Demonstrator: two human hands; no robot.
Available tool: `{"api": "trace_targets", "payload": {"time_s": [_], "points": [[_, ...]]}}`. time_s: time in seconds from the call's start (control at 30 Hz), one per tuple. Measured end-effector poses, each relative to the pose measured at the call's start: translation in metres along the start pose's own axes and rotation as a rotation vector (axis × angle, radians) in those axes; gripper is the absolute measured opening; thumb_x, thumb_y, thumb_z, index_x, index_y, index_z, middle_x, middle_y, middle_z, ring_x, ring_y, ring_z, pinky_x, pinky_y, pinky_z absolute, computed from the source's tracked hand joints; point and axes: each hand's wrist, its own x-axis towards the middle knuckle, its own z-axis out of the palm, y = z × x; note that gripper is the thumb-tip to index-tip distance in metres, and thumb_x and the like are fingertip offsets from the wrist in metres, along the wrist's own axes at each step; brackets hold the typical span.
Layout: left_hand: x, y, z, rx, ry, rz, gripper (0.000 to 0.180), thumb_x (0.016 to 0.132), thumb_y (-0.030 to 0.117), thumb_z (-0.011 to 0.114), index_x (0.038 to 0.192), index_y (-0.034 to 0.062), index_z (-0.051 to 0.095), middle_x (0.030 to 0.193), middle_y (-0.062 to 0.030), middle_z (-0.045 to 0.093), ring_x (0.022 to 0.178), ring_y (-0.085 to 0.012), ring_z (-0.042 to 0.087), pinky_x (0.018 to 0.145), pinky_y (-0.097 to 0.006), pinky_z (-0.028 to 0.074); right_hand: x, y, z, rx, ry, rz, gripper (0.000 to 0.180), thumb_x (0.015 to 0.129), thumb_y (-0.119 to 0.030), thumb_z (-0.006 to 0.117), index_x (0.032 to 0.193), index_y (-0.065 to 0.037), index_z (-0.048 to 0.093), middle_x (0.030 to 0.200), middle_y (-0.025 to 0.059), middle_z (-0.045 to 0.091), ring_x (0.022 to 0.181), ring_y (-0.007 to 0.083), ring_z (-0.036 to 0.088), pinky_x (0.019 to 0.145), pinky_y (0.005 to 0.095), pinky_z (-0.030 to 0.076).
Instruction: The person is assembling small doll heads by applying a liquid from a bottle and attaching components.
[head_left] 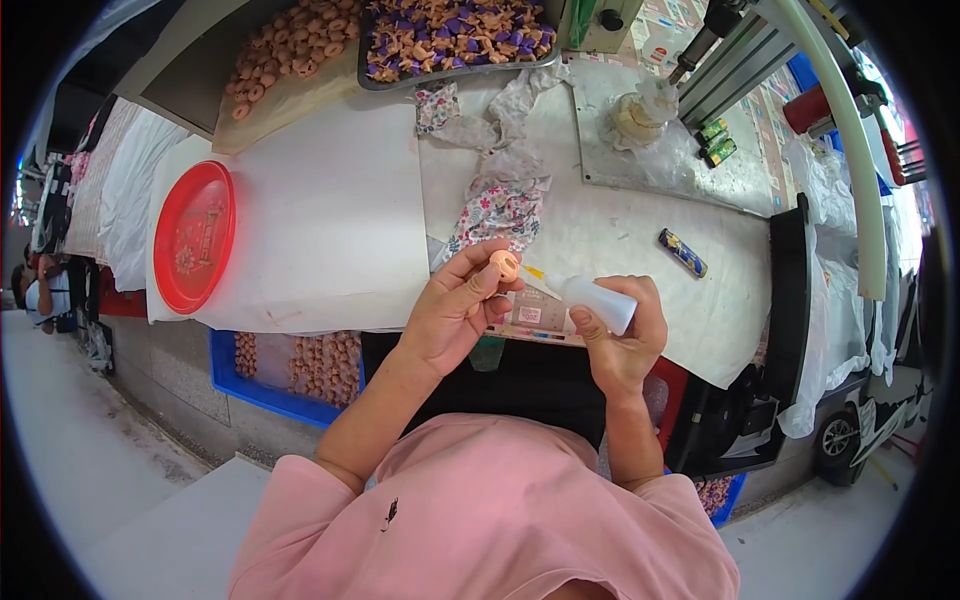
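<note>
My left hand [445, 315] is closed, pinching a small peach-coloured rounded plastic part [505, 264] with a hole in its face between thumb and fingertips. Wrapped in my right hand [632, 345] is a white squeeze bottle [600, 303], tilted so that its narrow yellow-tipped nozzle [535, 271] points left at the part. The tip is at or very close to the part's edge; whether they touch I cannot tell. Just beyond my hands lies a crumpled floral cloth [497, 212].
A red oval tray [167, 240] lies at the left. Behind stand a dark tray [400, 78] of purple-and-peach pieces and a heap of peach parts [300, 45]. At the right are a dark cylinder [683, 252] and a metal machine plate [735, 185]. A blue crate [290, 405] sits below the table edge.
</note>
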Motion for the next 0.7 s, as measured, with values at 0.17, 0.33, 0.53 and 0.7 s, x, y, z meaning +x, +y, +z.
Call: {"api": "trace_targets", "payload": {"time_s": [0.17,0.33,0.53,0.7], "points": [[0.0015,-0.0012,-0.0003,-0.003,-0.009,0.007,0.031,0.093,0.011,0.056,0.123,0.0068,0.053,0.111,-0.005,0.062,0.096,-0.0138,0.063,0.071,-0.023,0.052,0.001,-0.0027,-0.0042,-0.028,-0.014,-0.042,0.033,0.075,-0.02,0.08,0.095,-0.002,0.06,0.085,0.0055,0.055,0.075,0.0139,0.053,0.065,0.0256,0.043],[0.0025,-0.0022,0.0001,-0.016,-0.028,0.025,0.033,0.091,0.006,0.058,0.123,0.0069,0.052,0.113,-0.0072,0.061,0.101,-0.0159,0.062,0.079,-0.023,0.054,-0.0006,-0.0005,-0.0061,-0.004,0.0,-0.026,0.033,0.075,-0.02,0.079,0.094,-0.001,0.06,0.085,0.0055,0.054,0.074,0.0138,0.053,0.065,0.0254,0.043],[0.0039,-0.0068,-0.0016,-0.032,-0.037,0.06,0.03,0.089,-0.002,0.057,0.116,0.0078,0.054,0.117,-0.0103,0.059,0.112,-0.0198,0.058,0.09,-0.024,0.053,-0.0019,0.003,-0.0047,0.049,0.019,0.003,0.034,0.075,-0.022,0.08,0.093,0.0,0.06,0.085,0.0056,0.054,0.075,0.0139,0.052,0.065,0.0252,0.042],[0.0054,-0.006,-0.0028,-0.035,-0.04,0.044,0.029,0.088,-0.004,0.057,0.114,0.0076,0.055,0.119,-0.0122,0.058,0.115,-0.021,0.056,0.091,-0.025,0.053,-0.002,0.003,-0.0036,0.059,0.011,0.039,0.035,0.075,-0.024,0.08,0.093,-0.001,0.06,0.085,0.0054,0.055,0.075,0.0138,0.052,0.066,0.0255,0.042]]}}
